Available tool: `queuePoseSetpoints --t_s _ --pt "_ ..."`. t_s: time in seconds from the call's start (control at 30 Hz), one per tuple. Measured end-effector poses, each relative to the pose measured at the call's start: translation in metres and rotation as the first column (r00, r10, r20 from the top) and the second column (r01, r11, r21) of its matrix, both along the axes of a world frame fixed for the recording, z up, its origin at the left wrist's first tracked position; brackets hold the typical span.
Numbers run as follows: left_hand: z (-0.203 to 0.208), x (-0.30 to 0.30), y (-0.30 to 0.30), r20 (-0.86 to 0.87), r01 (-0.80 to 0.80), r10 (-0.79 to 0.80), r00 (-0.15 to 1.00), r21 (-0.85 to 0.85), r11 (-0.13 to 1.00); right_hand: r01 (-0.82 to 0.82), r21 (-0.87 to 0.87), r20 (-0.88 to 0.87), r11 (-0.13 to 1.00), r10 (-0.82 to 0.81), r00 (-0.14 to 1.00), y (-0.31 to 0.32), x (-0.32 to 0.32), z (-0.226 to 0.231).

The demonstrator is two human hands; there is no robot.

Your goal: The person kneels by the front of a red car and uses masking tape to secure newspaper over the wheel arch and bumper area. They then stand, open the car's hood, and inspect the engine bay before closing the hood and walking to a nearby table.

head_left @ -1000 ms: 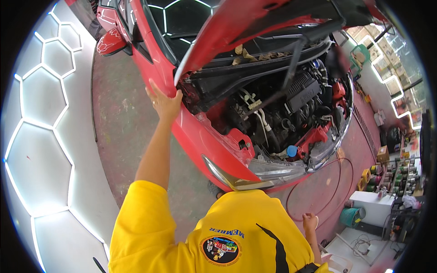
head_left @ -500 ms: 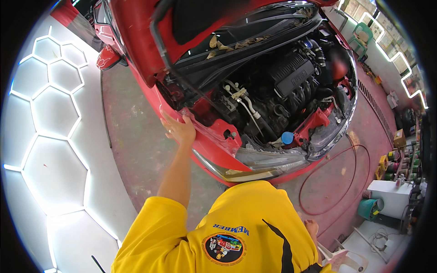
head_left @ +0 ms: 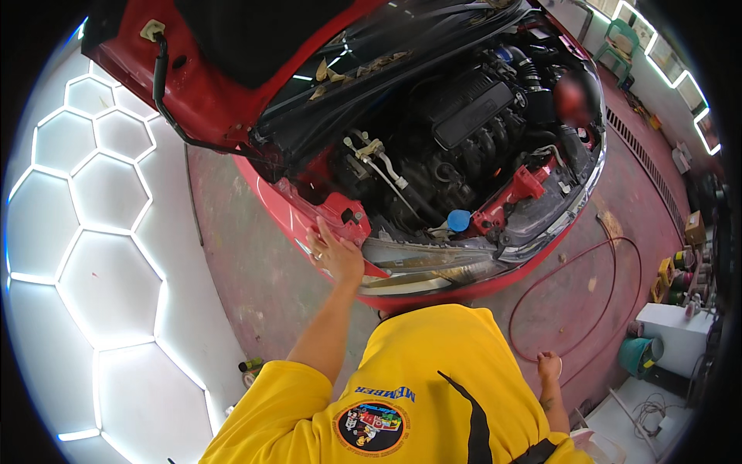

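My left hand (head_left: 336,254) lies flat with fingers stretched on the red front fender (head_left: 267,197) of a car, close to the headlight (head_left: 433,267). A ring shows on one finger. Low on the right, my right hand (head_left: 549,366) hangs beside my body, away from the car. Its fingers are curled, and whatever they may hold is too small to make out. The red hood (head_left: 232,69) stands raised over the engine bay, where a black engine cover (head_left: 473,114) and a blue reservoir cap (head_left: 458,221) show.
A red hose (head_left: 640,278) loops across the floor at right. Beyond it are a floor grate (head_left: 638,166), a cardboard box (head_left: 695,228), a teal bucket (head_left: 641,353) and a green chair (head_left: 618,46). Hexagonal light strips (head_left: 116,232) cover the left wall. Dry leaves lie below the windshield.
My left hand has slid forward along the fender to near the headlight. My right hand has come out farther from my side. The view has shifted, showing more of the hood's underside.
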State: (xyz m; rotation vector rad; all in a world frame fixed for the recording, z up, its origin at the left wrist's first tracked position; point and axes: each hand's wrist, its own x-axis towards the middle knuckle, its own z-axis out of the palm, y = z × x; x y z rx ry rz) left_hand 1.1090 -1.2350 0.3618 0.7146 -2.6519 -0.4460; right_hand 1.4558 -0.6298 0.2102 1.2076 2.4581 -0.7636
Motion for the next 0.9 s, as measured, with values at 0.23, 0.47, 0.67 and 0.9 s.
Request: queuePoseSetpoints --t_s 0.23,0.47,0.67,0.9 --pt "0.000 0.077 0.071 0.345 0.326 -0.313 0.885 0.023 0.945 0.059 -0.109 -0.102 0.992 -0.070 0.992 0.070 -0.042 -0.016" --pt "0.059 -0.025 -0.098 0.251 0.601 -0.554 0.794 -0.189 0.777 0.010 -0.216 -0.264 0.976 -0.068 0.962 -0.025 -0.077 0.016" --pt "0.061 -0.030 -0.111 0.366 0.882 -0.802 0.471 -0.218 0.419 -0.027 -0.198 -0.129 0.980 0.002 0.992 -0.084 -0.006 0.003" --pt "0.017 0.035 -0.035 0.107 0.949 -0.949 0.296 -0.151 0.279 0.199 -0.150 -0.015 0.969 -0.203 0.979 -0.143 0.089 0.017"
